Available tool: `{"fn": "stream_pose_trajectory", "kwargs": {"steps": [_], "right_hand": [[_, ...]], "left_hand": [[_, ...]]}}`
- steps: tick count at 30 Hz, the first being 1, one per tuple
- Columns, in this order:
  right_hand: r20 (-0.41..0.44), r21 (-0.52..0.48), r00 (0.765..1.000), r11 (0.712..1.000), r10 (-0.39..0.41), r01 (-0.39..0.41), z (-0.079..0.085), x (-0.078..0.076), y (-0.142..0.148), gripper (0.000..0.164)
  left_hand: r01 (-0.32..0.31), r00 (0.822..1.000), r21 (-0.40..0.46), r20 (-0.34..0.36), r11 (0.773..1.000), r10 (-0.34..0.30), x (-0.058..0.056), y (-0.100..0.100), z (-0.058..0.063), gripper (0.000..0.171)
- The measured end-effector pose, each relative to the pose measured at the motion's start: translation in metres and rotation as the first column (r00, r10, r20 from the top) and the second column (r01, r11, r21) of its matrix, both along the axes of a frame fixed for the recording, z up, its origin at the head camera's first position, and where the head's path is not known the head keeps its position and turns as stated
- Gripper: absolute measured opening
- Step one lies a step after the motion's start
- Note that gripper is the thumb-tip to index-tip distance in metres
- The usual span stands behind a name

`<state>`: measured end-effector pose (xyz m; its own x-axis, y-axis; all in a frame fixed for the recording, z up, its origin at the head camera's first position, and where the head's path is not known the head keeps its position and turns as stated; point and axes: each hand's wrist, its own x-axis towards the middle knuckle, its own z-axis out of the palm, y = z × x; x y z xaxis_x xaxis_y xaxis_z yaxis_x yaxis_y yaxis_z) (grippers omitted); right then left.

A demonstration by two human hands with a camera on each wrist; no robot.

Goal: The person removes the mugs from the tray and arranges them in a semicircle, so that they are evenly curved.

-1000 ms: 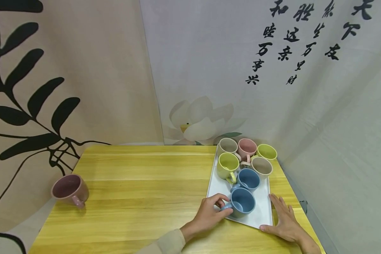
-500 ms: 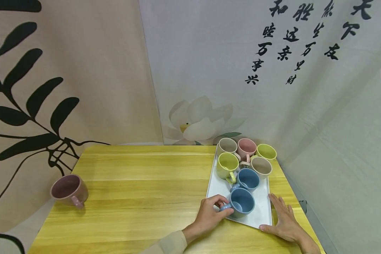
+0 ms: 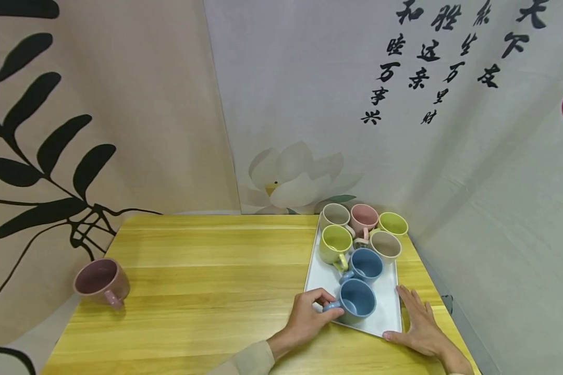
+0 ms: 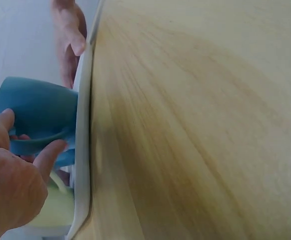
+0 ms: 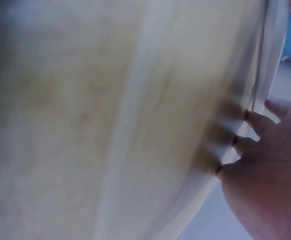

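Note:
My left hand pinches the handle of the front blue mug, which stands upright at the near end of the white tray. In the left wrist view the thumb and fingers lie about the handle of that blue mug. Just behind it is a second blue mug. Spread along the tray's right edge, my right hand touches the rim with straight fingers and holds nothing. The right wrist view shows its fingers by the tray edge.
Farther back on the tray crowd two yellow-green mugs, two greyish-beige mugs and a pink mug. A darker pink mug stands alone at the left edge of the wooden table. Printed cloth hangs behind.
The front blue mug and left hand have shifted very slightly; the grip looks the same. The right hand keeps its place at the tray edge.

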<state>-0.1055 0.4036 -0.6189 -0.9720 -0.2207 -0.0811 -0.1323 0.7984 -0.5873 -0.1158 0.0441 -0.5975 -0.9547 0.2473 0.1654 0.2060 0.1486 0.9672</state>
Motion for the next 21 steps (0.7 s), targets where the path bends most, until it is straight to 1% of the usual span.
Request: {"fn": "stream_pose_trajectory", "kwargs": {"steps": [5, 10, 16, 18, 21], "right_hand": [[-0.010, 0.002, 1.000, 1.000, 0.004, -0.004, 0.000, 0.000, 0.000, 0.132], [-0.008, 0.000, 1.000, 1.000, 0.002, -0.002, 0.000, 0.000, -0.001, 0.132], [0.001, 0.001, 1.000, 1.000, -0.004, 0.004, 0.000, 0.000, -0.002, 0.133], [0.001, 0.004, 1.000, 1.000, -0.005, 0.005, 0.001, 0.000, -0.002, 0.134], [-0.004, 0.005, 1.000, 1.000, -0.004, 0.004, 0.002, 0.000, -0.002, 0.134]], "left_hand": [[0.010, 1.000, 0.013, 0.008, 1.000, -0.010, 0.001, -0.002, 0.004, 0.022], [0.014, 1.000, 0.035, 0.008, 0.999, -0.014, 0.003, -0.007, 0.013, 0.018], [0.009, 1.000, 0.053, 0.006, 0.999, -0.009, 0.006, -0.023, 0.022, 0.016], [-0.002, 1.000, 0.059, -0.001, 0.998, 0.002, 0.006, -0.029, 0.025, 0.016], [-0.030, 0.999, 0.061, 0.012, 0.998, 0.030, 0.006, -0.040, 0.028, 0.017]]}}
